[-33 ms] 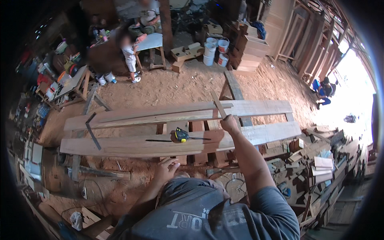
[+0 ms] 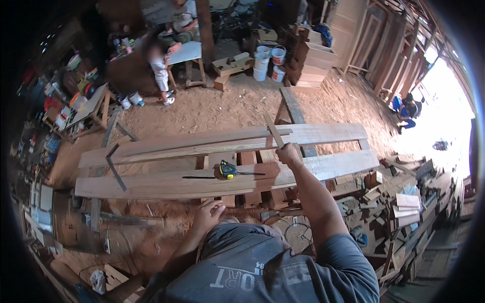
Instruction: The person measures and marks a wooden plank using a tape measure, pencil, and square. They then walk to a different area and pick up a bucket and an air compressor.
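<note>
Spanning trestles [image 2: 293,108], long planks [image 2: 151,185] overlie sawdust [image 2: 217,112] (buckets [image 2: 260,69] beyond).

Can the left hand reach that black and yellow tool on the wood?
Probably yes: the left hand is close to the near board, and nothing seems to block its way to the black and yellow tool.

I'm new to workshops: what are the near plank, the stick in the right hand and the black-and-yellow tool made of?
Near plank: wood, apparently unvarnished; pale brown, matte, with faint lengthwise streaks. Stick: likely bare wood, plain tan and dull. Black-and-yellow tool: probably plastic, from its bright two-coloured casing; finish unclear.
</note>
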Demonstrator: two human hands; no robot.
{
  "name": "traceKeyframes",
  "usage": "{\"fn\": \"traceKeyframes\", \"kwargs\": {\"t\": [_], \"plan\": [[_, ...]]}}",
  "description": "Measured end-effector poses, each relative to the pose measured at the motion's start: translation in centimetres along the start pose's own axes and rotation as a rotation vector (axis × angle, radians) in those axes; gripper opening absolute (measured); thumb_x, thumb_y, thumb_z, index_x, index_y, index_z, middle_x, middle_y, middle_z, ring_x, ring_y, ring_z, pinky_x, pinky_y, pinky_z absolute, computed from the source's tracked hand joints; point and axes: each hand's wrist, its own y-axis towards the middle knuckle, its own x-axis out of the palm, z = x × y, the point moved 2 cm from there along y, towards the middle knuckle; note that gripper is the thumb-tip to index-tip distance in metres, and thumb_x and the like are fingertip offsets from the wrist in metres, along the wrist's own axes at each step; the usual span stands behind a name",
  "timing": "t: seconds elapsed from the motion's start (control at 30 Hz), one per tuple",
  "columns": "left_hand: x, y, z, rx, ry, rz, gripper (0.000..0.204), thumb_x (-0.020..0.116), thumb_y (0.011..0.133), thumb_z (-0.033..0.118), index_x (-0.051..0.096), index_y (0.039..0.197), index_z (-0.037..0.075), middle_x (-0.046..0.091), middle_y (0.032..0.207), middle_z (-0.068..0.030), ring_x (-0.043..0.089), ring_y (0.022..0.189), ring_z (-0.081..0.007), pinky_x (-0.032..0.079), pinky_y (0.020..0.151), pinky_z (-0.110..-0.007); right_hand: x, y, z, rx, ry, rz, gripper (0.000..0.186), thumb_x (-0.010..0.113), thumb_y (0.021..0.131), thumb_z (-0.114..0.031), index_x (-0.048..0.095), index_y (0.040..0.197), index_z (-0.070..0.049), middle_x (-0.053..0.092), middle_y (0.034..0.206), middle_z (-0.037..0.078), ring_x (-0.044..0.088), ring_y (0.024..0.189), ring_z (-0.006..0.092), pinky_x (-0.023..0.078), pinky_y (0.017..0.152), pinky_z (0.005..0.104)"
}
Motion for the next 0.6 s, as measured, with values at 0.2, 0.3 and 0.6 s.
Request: {"fn": "traceKeyframes", "kwargs": {"t": [0.2, 0.3, 0.6], "plan": [[1.3, 1.5, -0.2, 0.106, 0.027, -0.079, 0.024, 0.079, 0.098, 0.023, 0.079, 0.11, 0.003, 0.076, 0.099, -0.0134, 0.076, 0.092, -0.0311, 0.06, 0.08, -0.04, -2.7, -2.9, 6.5, -0.29, 0.313, 0.334, 0.033, 0.08, 0.094, -0.02, 0.069, 0.115, 0.003, 0.066, 0.084, 0.004, 0.058, 0.069, 0.0133, 0.048, 0.063, 0.0334], [2.5, 2.7, 1.0, 0.126, 0.029, -0.135, 0.023, 0.079, 0.098, 0.023, 0.079, 0.109, 0.002, 0.077, 0.1, -0.0143, 0.076, 0.094, -0.0318, 0.06, 0.081, -0.041, -5.2, -6.3, 11.9, -0.164, 0.456, 0.423, 0.031, 0.077, 0.097, -0.02, 0.07, 0.117, 0.002, 0.063, 0.082, 0.001, 0.051, 0.064, 0.0101, 0.042, 0.057, 0.0318], [6.3, 4.3, 6.0, 0.131, -0.019, -0.309, 0.024, 0.077, 0.1, 0.023, 0.08, 0.111, 0.002, 0.077, 0.105, -0.0165, 0.075, 0.097, -0.035, 0.06, 0.084, -0.042, -14.2, -16.7, 31.1, 0.267, 0.81, 0.889, 0.031, 0.068, 0.094, -0.018, 0.064, 0.117, 0.002, 0.067, 0.088, 0.007, 0.062, 0.07, 0.015, 0.05, 0.059, 0.0343]]}}
